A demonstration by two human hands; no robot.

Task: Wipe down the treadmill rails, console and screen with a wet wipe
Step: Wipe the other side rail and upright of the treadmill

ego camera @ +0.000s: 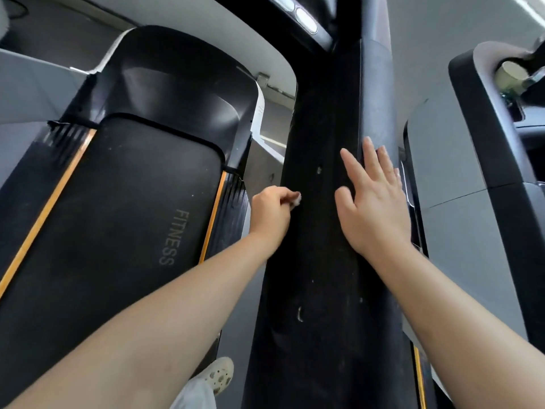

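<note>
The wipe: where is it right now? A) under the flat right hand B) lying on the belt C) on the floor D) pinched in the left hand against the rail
D: a white wipe shows at the left hand fingers, against the rail.

Bare forearms, pale trousers and a perforated clog

Both forearms were bare, with no sleeve in view, and neither the left hand (272,212) nor the right hand (374,202) wore a glove, ring or watch that could be seen. Low in the view a trouser leg (193,394) of light, whitish cloth showed, and beyond it a cream clog-style shoe (219,376) with round holes punched across its top
</note>
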